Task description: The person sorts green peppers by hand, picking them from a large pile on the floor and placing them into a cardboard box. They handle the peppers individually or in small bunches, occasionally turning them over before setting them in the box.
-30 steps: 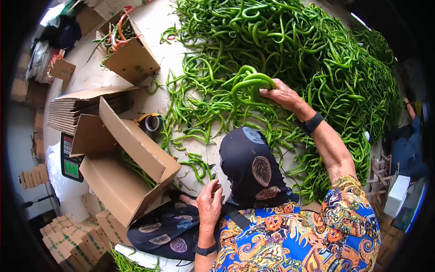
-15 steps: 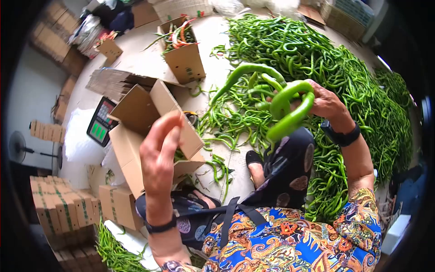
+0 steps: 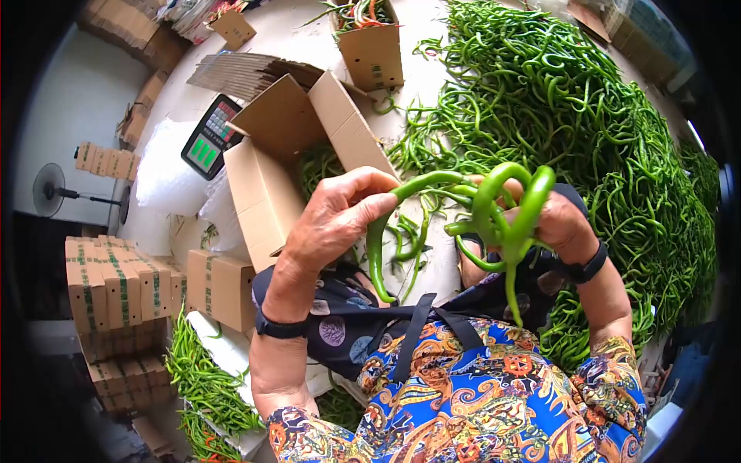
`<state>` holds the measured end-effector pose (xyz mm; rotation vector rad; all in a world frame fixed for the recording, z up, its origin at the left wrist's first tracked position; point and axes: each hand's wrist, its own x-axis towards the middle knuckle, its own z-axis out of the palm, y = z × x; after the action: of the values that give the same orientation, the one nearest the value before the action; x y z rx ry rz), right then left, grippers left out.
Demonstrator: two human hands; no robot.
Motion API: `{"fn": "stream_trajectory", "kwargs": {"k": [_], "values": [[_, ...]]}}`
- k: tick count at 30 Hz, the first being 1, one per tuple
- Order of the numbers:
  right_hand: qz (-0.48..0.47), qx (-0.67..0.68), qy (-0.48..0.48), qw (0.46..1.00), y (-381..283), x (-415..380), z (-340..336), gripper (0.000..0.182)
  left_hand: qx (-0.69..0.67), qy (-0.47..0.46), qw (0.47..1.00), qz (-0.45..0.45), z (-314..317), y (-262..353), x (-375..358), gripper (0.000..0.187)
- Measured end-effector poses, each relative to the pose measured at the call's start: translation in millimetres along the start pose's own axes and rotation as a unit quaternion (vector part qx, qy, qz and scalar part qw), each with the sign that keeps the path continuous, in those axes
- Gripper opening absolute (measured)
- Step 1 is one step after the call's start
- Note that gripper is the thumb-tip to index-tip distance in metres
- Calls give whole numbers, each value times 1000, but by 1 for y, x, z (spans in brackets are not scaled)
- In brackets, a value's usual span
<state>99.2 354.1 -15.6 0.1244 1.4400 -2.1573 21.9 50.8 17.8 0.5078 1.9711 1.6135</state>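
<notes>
Between thumb and fingers, my left hand point(image 3: 336, 212) pinches a long curved green chili pepper point(image 3: 378, 239). My right hand point(image 3: 556, 224) is closed around several curled green chili peppers point(image 3: 503, 197), which stick out toward the left and hang down over my lap. Just beyond my left hand stands an open cardboard box point(image 3: 266, 204) with its flaps up and green peppers lying inside. A large heap of green chili peppers point(image 3: 571, 131) spreads over the floor to the right, close to my right hand.
A scale display point(image 3: 212, 137) stands left of the open box, near white plastic bags point(image 3: 166, 174). Flattened cardboard point(image 3: 251, 75) lies behind it. Another box point(image 3: 372, 58) at the back holds red and green peppers. Packed cartons point(image 3: 123, 285) are stacked at left, near a fan point(image 3: 51, 189).
My left hand has moved right from in front of the box and now pinches a pepper. My right hand has come lower with its peppers. The view has tilted down.
</notes>
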Motion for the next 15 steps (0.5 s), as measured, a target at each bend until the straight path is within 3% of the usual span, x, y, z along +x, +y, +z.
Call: {"fn": "stream_trajectory", "kwargs": {"k": [3, 5, 8, 12, 15], "values": [[27, 17, -35, 999, 9, 12, 18, 68, 50, 58, 997, 11, -2, -13, -11, 20], [35, 65, -53, 996, 16, 16, 24, 63, -21, 97, 994, -39, -8, -12, -18, 18], [17, 118, -26, 993, 35, 22, 14, 49, -45, 140, 988, -39, -21, -19, -28, 19], [-24, 181, -15, 983, 41, 11, 12, 45, -37, 187, 981, -15, -26, -27, -36, 22], [-82, 257, -79, 960, 54, 5, 6, 47, -44, 210, 977, -16, -27, -28, -40, 23]]}}
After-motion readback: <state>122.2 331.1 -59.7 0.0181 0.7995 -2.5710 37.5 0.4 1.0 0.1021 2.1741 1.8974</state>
